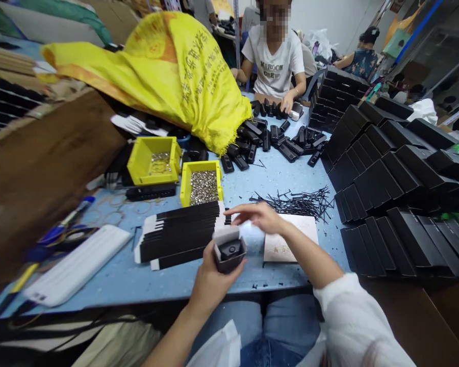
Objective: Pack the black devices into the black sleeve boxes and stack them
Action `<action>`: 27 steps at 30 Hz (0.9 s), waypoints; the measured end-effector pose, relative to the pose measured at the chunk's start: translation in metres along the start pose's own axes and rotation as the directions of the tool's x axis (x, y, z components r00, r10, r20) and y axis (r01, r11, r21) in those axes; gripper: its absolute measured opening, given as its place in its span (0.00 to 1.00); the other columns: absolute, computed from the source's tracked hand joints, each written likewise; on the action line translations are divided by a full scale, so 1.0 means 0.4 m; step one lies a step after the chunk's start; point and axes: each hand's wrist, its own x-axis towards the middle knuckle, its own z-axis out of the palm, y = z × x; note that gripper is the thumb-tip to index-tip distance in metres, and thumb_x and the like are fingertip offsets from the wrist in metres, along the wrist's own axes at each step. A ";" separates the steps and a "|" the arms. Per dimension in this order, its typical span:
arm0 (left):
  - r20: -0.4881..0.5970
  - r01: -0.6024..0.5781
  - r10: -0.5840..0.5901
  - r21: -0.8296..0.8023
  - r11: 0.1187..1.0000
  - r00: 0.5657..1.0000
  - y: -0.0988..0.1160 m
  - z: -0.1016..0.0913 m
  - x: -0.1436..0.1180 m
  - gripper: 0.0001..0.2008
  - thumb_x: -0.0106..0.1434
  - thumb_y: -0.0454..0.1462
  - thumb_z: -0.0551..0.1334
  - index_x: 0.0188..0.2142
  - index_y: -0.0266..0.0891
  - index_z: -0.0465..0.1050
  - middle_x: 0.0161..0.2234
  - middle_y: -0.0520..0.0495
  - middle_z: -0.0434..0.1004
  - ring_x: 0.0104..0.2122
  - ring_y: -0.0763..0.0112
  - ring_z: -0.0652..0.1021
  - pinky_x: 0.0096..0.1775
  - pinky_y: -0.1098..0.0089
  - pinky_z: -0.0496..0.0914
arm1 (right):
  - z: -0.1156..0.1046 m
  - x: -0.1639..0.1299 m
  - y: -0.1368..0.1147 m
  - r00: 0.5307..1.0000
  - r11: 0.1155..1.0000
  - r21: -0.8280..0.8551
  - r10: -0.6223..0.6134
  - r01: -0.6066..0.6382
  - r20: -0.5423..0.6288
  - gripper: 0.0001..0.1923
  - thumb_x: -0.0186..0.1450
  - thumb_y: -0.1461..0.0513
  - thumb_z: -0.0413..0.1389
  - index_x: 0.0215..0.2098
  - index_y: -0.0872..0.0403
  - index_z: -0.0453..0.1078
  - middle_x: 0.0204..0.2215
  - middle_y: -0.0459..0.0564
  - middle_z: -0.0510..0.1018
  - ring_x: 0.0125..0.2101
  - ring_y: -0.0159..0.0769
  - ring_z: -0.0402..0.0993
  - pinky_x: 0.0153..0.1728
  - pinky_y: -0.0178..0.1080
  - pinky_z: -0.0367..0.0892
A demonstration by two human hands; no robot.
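Observation:
My left hand (210,283) is wrapped round a small black box (229,262), its end open and pale flaps raised. Inside the box sits a black plastic part (230,248) with a round mark on it. Just above and behind the box hovers my right hand (258,216), fingers stretched to the left and apart, with nothing visible in them. Next to both hands lies a row of flattened black boxes (179,234) with white end tabs. Under my right forearm is a pale flat board (285,244), beside a heap of thin black sticks (302,201).
Yellow bins (202,188) hold small metal pieces. A yellow sack (164,76) spills black plastic parts (275,137). Black boxes (390,168) are stacked on the right. A white power strip (78,265) lies at left. Opposite, a person (277,66) handles parts.

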 end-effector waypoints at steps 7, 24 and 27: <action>0.061 -0.042 0.033 0.143 0.989 0.998 0.006 0.016 0.024 0.35 0.55 0.49 0.65 0.56 0.40 0.54 0.46 0.39 0.75 0.44 0.53 0.79 0.44 0.57 0.73 | -0.196 0.328 0.176 0.872 0.730 -0.487 0.333 -0.479 -0.359 0.13 0.67 0.68 0.49 0.47 0.68 0.68 0.50 0.67 0.71 0.52 0.42 0.65 0.56 0.44 0.56; 0.222 -0.327 0.292 0.139 0.935 0.930 -0.027 0.055 0.052 0.26 0.59 0.43 0.62 0.56 0.42 0.59 0.51 0.40 0.72 0.50 0.57 0.76 0.51 0.58 0.70 | 0.103 -0.216 -0.005 0.873 0.993 -0.064 0.057 -0.101 -0.484 0.12 0.60 0.53 0.61 0.38 0.50 0.75 0.39 0.51 0.78 0.42 0.39 0.73 0.49 0.47 0.67; 0.275 -0.336 0.302 0.086 0.938 0.913 -0.019 0.059 0.054 0.25 0.57 0.44 0.64 0.52 0.42 0.61 0.48 0.41 0.74 0.47 0.58 0.77 0.50 0.58 0.70 | 0.132 -0.213 0.034 0.846 0.921 0.344 0.327 -0.185 -0.420 0.23 0.63 0.50 0.56 0.54 0.50 0.69 0.42 0.52 0.78 0.41 0.37 0.75 0.46 0.45 0.70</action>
